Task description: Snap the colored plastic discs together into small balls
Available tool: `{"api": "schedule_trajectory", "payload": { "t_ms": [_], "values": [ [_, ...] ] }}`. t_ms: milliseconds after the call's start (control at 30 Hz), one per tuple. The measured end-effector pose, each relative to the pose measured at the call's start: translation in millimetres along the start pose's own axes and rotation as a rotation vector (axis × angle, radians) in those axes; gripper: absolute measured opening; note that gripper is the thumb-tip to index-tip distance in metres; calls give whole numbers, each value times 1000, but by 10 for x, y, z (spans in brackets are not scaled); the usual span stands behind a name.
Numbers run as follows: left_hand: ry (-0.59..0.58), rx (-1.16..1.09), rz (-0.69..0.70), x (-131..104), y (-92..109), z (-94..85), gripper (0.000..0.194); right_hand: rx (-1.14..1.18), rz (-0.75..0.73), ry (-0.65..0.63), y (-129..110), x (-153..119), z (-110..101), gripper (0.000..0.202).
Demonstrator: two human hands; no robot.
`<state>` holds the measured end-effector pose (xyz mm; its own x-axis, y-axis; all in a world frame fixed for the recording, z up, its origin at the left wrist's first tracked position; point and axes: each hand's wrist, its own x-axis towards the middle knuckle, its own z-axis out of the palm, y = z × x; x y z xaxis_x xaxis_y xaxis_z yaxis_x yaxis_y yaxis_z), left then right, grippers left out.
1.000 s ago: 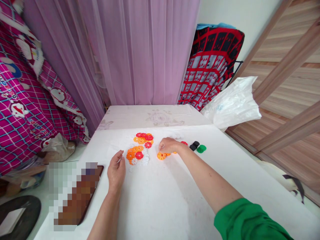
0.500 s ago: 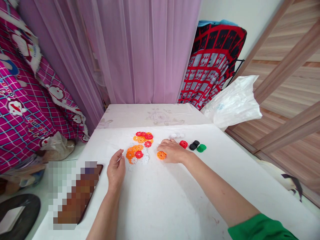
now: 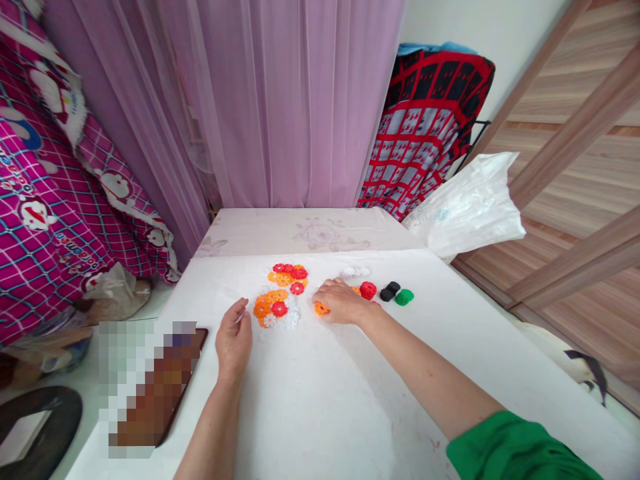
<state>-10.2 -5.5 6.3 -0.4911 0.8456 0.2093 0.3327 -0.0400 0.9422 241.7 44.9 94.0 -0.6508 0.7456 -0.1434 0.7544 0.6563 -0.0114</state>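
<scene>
My right hand (image 3: 343,301) is over the middle of the white table, palm down. Its fingers curl round an orange flower-shaped piece (image 3: 321,308), partly hidden beneath them. Loosely curled, my left hand (image 3: 234,340) rests on its edge at the left, thumb and fingertips a little apart. Beside it lies a heap of orange flower-shaped pieces (image 3: 263,307) with a red piece (image 3: 279,309) on it and white pieces (image 3: 291,315) at its edge. Behind is a second group of red pieces (image 3: 299,273) and orange pieces (image 3: 281,279).
Right of my right hand are a red pile (image 3: 368,289), black pieces (image 3: 387,293) and a green pile (image 3: 405,297); white pieces (image 3: 354,272) lie farther back. A blurred-out tablet-like object (image 3: 165,393) lies at the left edge. A white plastic bag (image 3: 467,203) hangs by the right corner.
My right hand has shifted slightly and its fingers have closed further over the orange piece, hiding more of it. Some orange now shows beside the red pile. My left hand stays put.
</scene>
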Motion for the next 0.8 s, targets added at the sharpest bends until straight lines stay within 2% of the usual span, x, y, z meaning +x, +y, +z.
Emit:
{"api": "schedule_trajectory", "payload": {
  "t_ms": [267, 400, 500, 600, 800],
  "values": [
    [3, -13, 3, -2, -22, 4, 32, -44, 6, -4, -79, 79, 0, 19],
    [5, -6, 10, 3, -16, 5, 32, 19, 31, 34, -84, 27, -27, 30],
    [4, 7, 12, 5, -5, 5, 32, 109, 117, 154, -99, -107, -55, 39],
    [12, 28, 23, 3, 4, 3, 32, 165, 217, 240, -134, -331, -8, 31],
    [7, 26, 24, 11, -15, 1, 32, 185, 454, 344, -154, -761, 354, 23]
  ]
}}
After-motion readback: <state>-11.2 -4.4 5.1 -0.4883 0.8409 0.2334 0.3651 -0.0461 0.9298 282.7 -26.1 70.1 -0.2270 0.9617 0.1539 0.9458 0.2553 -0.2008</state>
